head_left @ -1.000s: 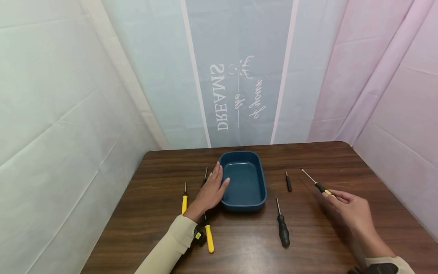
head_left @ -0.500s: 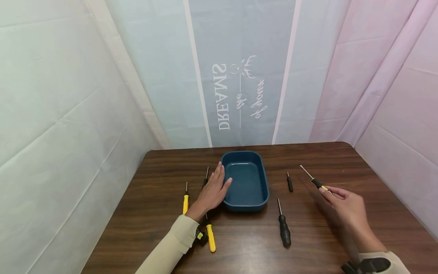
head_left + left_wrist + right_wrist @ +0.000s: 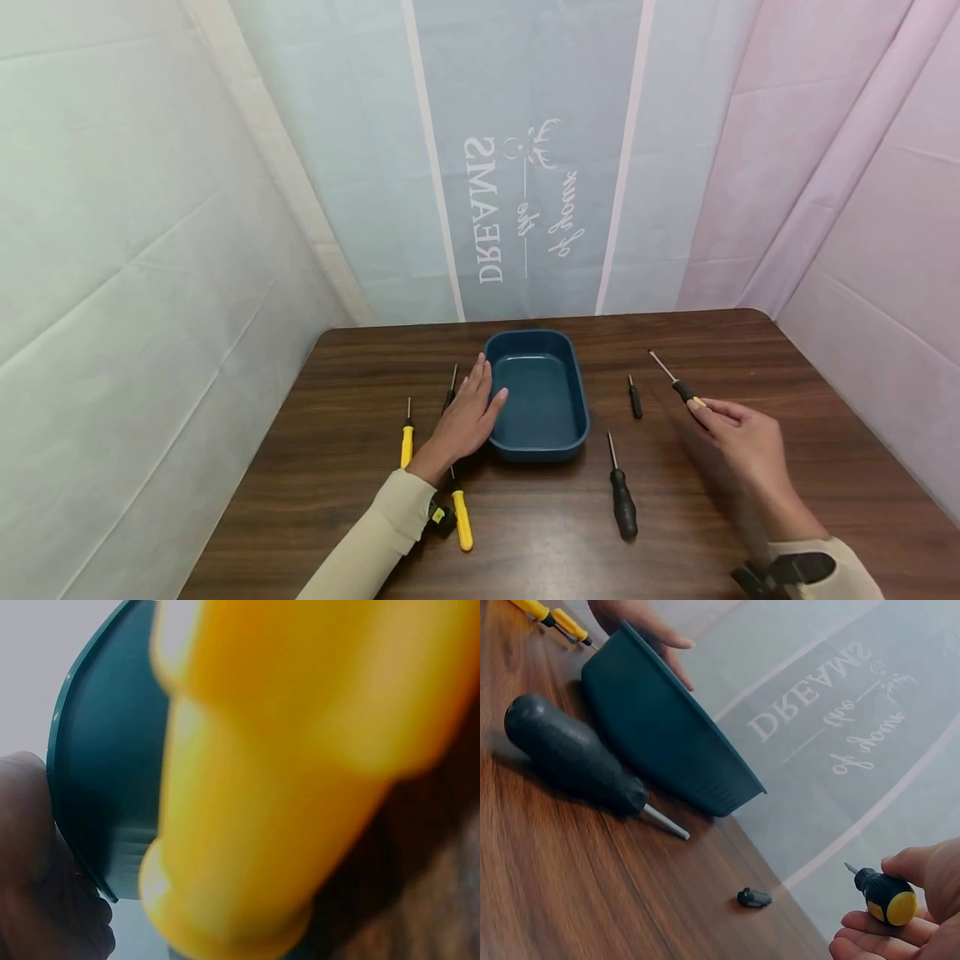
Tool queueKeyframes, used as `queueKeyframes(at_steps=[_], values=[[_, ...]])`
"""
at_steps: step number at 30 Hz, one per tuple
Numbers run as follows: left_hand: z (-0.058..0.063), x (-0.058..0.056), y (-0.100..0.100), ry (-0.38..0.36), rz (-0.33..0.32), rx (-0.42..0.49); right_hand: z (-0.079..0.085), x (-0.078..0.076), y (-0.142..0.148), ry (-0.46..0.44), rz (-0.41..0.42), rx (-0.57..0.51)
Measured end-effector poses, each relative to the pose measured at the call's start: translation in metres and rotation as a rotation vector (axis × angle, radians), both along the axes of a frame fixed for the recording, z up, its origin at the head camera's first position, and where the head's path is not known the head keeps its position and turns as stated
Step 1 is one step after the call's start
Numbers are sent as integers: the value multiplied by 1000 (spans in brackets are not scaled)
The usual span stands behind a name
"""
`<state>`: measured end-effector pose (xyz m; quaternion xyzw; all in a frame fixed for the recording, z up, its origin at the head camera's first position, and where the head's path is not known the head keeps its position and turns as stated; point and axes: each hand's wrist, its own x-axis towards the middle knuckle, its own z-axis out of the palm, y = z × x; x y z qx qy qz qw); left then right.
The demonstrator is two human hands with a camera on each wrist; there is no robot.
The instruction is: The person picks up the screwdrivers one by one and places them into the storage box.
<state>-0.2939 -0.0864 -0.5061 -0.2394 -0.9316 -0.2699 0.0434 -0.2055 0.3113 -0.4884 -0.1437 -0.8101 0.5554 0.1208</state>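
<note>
My left hand [image 3: 459, 421] lies with fairly straight fingers against the left rim of a dark blue rectangular dish [image 3: 536, 456], thumb over its edge. My right hand [image 3: 746, 442] pinches the black-and-yellow handle of a screwdriver [image 3: 682, 389], its shaft pointing up and left above the table. In the right wrist view, thumb and fingers hold that screwdriver [image 3: 886, 896] by the handle. Left of it are a small black screwdriver [image 3: 634, 398] and a larger black-handled screwdriver [image 3: 622, 504]. A yellow screwdriver handle [image 3: 247, 795] fills much of the left wrist view, blurred.
Two yellow-handled screwdrivers, one farther left [image 3: 407, 446] and one nearer me [image 3: 462, 521], lie about my left forearm. Another dark screwdriver [image 3: 452, 392] is partly hidden behind my left hand. The brown wooden table [image 3: 540, 533] meets hanging cloth [image 3: 540, 208] at its back edge.
My right hand has moved left and slightly away from me with the screwdriver, closer to the small black one. My left hand stays at the dish.
</note>
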Motion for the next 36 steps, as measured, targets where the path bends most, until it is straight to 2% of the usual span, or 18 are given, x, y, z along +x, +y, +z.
queueKeyframes(at_steps=[5, 12, 21, 30, 36], values=[[-1, 0, 0, 7, -4, 4, 2, -2, -5, -2, 25, -9], [-1, 0, 0, 15, -7, -5, 5, -4, -12, 54, 53, -79], [1, 1, 0, -6, 13, -25, 11, -6, -23, 56, 64, -60], [2, 1, 1, 6, 15, -60, 17, -6, -40, 62, 89, -30], [2, -1, 1, 21, 17, -77, 21, -7, -56, 90, 121, -53]])
